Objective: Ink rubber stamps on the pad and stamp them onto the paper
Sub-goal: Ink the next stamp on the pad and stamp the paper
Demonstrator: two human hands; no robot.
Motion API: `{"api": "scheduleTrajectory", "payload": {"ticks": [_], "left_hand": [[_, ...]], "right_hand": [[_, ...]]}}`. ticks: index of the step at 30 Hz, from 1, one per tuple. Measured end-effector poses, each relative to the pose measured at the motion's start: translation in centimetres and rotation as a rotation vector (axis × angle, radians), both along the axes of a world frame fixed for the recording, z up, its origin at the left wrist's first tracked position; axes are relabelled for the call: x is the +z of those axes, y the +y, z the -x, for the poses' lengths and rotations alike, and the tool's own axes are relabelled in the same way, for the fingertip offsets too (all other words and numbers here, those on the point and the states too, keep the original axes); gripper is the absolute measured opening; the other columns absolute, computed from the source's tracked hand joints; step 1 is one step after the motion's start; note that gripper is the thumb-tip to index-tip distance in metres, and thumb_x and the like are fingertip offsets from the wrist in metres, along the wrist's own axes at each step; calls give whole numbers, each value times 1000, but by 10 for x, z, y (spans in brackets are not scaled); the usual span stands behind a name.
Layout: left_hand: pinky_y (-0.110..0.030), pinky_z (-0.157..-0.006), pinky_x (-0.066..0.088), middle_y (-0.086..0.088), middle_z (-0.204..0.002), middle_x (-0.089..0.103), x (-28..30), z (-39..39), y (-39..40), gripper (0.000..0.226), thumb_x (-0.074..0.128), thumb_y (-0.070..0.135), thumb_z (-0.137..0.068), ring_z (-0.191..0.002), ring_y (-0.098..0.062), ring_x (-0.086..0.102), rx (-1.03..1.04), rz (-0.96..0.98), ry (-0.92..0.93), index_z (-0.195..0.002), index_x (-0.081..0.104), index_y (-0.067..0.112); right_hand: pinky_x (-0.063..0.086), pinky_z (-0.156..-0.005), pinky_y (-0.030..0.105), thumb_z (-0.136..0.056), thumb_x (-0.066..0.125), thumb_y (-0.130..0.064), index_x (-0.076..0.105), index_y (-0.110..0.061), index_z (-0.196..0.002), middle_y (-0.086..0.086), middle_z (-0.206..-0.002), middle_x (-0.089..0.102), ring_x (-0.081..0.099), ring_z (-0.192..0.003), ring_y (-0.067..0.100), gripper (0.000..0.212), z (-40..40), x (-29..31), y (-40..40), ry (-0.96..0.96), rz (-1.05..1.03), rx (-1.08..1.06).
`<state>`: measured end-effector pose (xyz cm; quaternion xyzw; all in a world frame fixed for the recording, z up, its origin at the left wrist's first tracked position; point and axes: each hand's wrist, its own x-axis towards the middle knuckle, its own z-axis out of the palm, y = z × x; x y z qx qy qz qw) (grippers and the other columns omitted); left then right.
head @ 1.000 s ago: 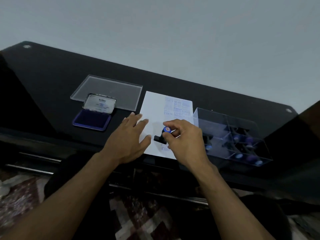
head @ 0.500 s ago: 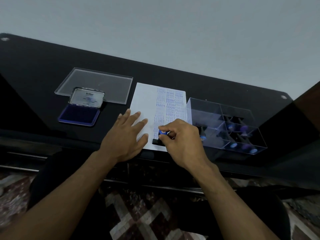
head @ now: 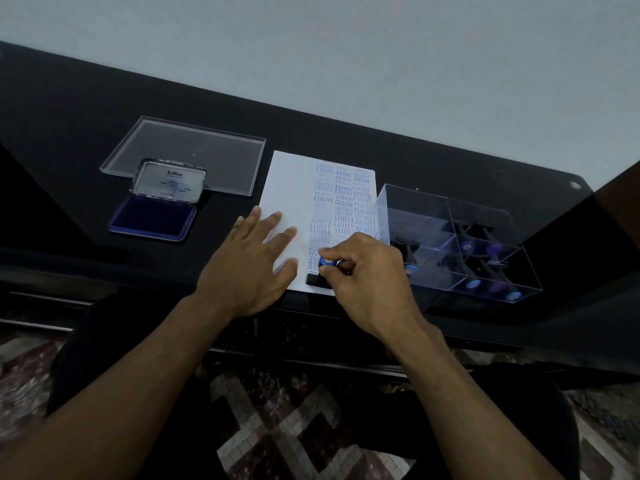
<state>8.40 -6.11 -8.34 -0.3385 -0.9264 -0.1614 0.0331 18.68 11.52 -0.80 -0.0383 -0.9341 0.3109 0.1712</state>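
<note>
The glossy black tabletop (head: 86, 109) runs under a plain pale grey wall (head: 346, 46). On it lies a white rectangular paper sheet (head: 287, 188) whose right part is crowded with blue stamped words. The rubber stamp with a black base and a bright blue knob (head: 323, 266) stands at the sheet's near edge. The open ink pad tin (head: 154, 218) shows a deep blue-violet pad and a silvery lid with dark lettering. A colourless clear acrylic lid (head: 194, 154) lies behind it. The clear acrylic divided box (head: 433, 216) holds black stamps with blue and purple knobs. Below, the floor (head: 277, 431) has a maroon, beige and dark geometric pattern.
</note>
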Motion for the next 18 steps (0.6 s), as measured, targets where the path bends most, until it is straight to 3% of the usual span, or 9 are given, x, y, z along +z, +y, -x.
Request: {"api": "scheduleTrajectory", "payload": {"ticks": [7, 18], "left_hand": [[-50, -125, 15, -6, -164, 28, 0, 0, 0, 68, 22, 60, -96, -155, -30, 11, 3, -9, 2, -153, 39, 25], [-51, -124, 18, -6, -163, 30, -2, 0, 1, 67, 26, 58, -97, -155, -30, 13, 4, -10, 15, -152, 41, 25]], "right_hand": [[55, -81, 33, -81, 78, -13, 78, -16, -99, -2, -92, 70, 66, -80, 11, 18, -1, 0, 1, -11, 3, 10], [55, -74, 39, -79, 77, -9, 79, -10, -88, 4, -79, 68, 66, -73, 19, 9, 0, 0, 1, 50, -77, 58]]}}
